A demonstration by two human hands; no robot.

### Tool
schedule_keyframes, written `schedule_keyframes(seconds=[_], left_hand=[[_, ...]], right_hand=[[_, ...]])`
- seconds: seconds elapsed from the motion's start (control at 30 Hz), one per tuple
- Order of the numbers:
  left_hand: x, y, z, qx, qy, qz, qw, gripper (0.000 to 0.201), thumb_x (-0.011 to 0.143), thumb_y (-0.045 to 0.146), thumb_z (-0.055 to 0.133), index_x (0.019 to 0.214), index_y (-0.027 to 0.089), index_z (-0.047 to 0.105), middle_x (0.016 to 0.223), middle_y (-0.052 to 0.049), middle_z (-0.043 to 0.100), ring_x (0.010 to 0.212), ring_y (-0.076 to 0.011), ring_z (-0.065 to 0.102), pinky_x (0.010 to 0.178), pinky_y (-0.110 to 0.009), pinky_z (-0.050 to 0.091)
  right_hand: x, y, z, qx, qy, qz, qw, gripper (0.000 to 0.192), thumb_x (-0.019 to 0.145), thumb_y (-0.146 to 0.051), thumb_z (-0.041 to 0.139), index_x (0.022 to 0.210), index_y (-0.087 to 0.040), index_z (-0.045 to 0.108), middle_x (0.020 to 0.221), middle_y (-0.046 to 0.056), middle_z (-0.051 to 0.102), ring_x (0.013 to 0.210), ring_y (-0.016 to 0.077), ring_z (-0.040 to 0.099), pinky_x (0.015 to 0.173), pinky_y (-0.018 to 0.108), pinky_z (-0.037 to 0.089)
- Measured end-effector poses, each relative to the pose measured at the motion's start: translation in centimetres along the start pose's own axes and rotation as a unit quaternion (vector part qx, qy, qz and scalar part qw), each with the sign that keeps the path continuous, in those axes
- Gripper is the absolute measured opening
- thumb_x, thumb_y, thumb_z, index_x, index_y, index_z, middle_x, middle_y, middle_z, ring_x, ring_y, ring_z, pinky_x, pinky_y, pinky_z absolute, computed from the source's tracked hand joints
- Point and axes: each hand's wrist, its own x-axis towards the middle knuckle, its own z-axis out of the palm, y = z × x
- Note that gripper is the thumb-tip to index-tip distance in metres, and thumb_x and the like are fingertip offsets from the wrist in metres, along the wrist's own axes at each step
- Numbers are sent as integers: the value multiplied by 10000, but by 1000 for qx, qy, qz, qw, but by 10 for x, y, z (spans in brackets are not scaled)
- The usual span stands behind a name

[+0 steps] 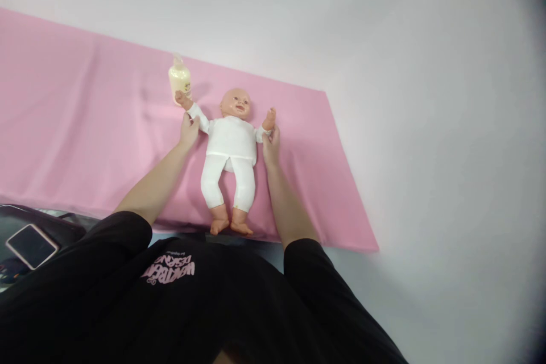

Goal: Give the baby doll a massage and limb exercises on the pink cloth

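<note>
A baby doll point(232, 139) in a white top and white trousers lies on its back on the pink sheet point(115, 119), head away from me and bare feet near the front edge. Its arms are spread and raised to the sides. My left hand point(189, 129) is closed on the doll's sleeve and forearm at the left. On the other side, my right hand point(271, 145) grips the sleeve of the other arm, just below the doll's hand. A pump bottle point(180, 81) of pale yellow liquid stands beyond my left hand, close to the doll's hand.
The pink sheet covers a table whose right end slants down at the right. At the lower left, a phone point(32, 245) lies on a dark surface beside the table. A pale, plain surface point(426, 125) surrounds the table at the back and right.
</note>
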Motion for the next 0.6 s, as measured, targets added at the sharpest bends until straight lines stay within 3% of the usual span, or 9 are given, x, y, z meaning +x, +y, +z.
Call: schedule_keyframes(seconds=[0.33,0.6], left_hand=[[0,1,-1,10,1,3,1000,506,933,659,864,1111,261,608,1227,-126,753,1343,-354,735,1261,-573,558],[-2,3,0,0,0,4,1000,545,903,689,881,1112,267,606,1245,-128,763,1366,-367,732,1273,-584,554]], right_hand=[[-3,-6,1,-9,-8,-28,1000,691,926,-559,651,1559,-300,551,1638,118,638,1561,330,573,1374,655,443],[-4,-12,2,7,-5,-17,1000,713,922,-549,698,1553,-245,565,1653,153,628,1644,364,514,1397,670,414]])
